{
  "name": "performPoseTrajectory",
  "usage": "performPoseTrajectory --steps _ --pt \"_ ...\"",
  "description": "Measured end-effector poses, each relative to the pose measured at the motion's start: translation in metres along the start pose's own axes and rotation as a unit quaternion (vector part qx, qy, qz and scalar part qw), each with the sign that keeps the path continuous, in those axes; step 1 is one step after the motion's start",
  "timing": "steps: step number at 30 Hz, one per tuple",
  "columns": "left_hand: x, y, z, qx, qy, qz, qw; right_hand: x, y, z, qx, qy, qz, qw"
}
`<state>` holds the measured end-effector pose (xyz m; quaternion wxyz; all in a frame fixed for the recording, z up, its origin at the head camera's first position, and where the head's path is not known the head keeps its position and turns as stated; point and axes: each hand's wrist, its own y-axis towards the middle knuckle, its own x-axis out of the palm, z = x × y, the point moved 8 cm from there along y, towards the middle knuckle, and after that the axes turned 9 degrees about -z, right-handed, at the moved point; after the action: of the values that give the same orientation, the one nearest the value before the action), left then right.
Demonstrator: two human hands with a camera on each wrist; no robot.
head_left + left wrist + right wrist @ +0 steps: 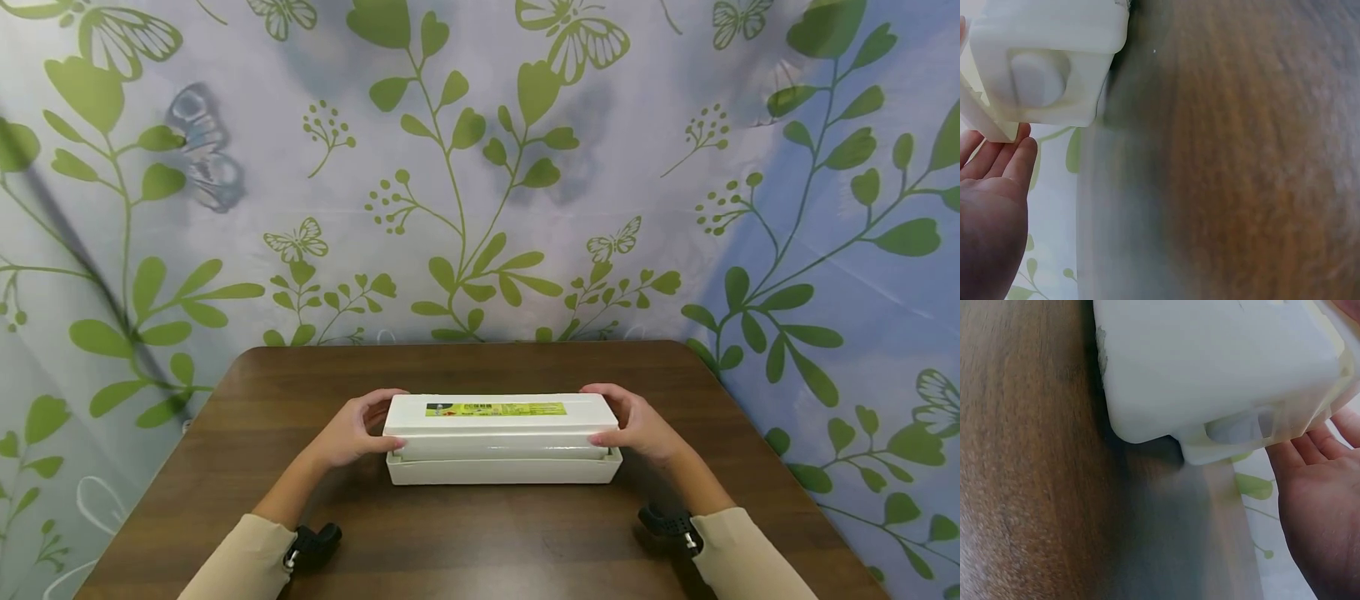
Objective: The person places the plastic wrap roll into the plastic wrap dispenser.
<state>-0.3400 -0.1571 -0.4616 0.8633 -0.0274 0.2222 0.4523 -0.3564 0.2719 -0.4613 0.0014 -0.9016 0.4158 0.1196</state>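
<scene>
A long white box that looks like a plastic-wrap dispenser rests on the wooden table. Its lid bears a yellow-green label and stands slightly raised off the base, with a gap at the front corners. My left hand grips the lid's left end, thumb at the front and fingers behind. At the right end my right hand holds the lid the same way. In the left wrist view, a round knob shows in the box's end wall. The right wrist view has the box's other end close up. Inside contents are hidden.
The brown wooden table has its rounded far edge just behind the box. A patterned cloth with green leaves and butterflies hangs behind and beside the table. Black straps with small devices sit at both wrists.
</scene>
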Motion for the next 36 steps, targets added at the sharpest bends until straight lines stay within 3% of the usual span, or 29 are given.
performPoseTrajectory --steps 12,26,36 --pt "0.004 0.009 -0.001 -0.006 -0.013 -0.016 0.9998 -0.007 0.0 0.007 0.019 0.001 0.016 0.9997" --pt "0.006 0.005 -0.007 -0.022 -0.007 -0.021 0.9995 -0.003 -0.003 0.009 0.004 -0.003 0.004 1.0" --pt "0.008 0.005 -0.002 -0.016 -0.011 -0.009 0.9998 -0.003 -0.008 0.01 0.011 -0.011 0.011 0.9998"
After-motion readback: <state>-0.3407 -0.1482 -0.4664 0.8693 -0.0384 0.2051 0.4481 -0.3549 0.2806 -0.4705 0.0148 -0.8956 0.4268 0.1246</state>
